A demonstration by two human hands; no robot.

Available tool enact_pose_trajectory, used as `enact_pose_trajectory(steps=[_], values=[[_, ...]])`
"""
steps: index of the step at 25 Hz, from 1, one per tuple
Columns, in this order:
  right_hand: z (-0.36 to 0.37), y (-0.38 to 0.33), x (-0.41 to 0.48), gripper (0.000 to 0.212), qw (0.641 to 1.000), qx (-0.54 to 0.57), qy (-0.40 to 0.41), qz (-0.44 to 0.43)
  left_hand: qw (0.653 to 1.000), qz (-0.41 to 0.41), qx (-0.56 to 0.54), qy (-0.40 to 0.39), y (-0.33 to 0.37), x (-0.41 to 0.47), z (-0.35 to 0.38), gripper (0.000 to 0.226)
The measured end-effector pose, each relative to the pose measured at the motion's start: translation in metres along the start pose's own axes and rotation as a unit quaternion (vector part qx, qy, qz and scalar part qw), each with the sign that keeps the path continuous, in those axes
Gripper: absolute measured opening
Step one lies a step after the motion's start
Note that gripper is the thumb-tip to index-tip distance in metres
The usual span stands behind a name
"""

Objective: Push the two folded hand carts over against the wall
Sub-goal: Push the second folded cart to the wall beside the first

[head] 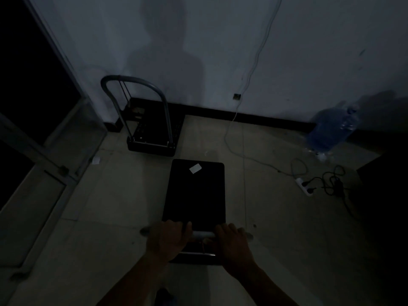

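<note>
Both hands, left hand [166, 239] and right hand [233, 242], have their grip wrapped round the near cart's handle [202, 234] to steer it; the far cart [152, 129] already sits by the wall [220, 51], the near cart well short.

Both arms reach forward. The left hand [168, 239] and right hand [231, 244] sit side by side, fingers [176, 224] curled down.

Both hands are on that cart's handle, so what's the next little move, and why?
Probably a gentle push straight ahead. The left hand and right hand grip the near cart's handle bar, and open floor lies between it and the wall. The other cart is parked ahead-left by the wall; steering slightly right should clear it.
</note>
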State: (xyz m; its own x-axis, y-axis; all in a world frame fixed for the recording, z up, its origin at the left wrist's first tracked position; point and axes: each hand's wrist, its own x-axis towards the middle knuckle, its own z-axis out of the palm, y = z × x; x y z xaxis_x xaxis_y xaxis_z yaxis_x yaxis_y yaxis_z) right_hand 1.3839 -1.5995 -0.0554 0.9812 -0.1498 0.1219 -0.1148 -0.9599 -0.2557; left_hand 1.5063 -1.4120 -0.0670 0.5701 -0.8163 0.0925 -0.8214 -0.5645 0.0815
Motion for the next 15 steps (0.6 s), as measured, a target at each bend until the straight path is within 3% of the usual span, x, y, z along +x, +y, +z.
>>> enact_pose_trajectory(steps=[1,2,3,6,15], values=[[0.001,0.0,0.014,0.044,1.0,0.002,0.0,0.003,1.0,-0.014,-0.006,-0.022,-0.011,0.013,-0.004,0.049],[0.003,0.0,0.028,0.042,1.0,0.003,0.0,0.01,0.999,-0.025,0.019,-0.043,-0.02,0.025,-0.01,0.036],[0.004,0.001,0.041,0.04,1.0,0.004,-0.003,0.017,0.998,-0.053,0.028,-0.014,-0.027,0.036,-0.015,0.013],[0.005,0.009,0.081,0.037,0.999,0.004,-0.014,0.028,0.991,-0.132,-0.009,0.014,-0.048,0.08,-0.013,0.051],[0.009,0.046,0.199,0.039,0.999,0.014,-0.015,0.047,0.991,-0.118,-0.049,0.028,-0.116,0.18,0.018,0.074]])
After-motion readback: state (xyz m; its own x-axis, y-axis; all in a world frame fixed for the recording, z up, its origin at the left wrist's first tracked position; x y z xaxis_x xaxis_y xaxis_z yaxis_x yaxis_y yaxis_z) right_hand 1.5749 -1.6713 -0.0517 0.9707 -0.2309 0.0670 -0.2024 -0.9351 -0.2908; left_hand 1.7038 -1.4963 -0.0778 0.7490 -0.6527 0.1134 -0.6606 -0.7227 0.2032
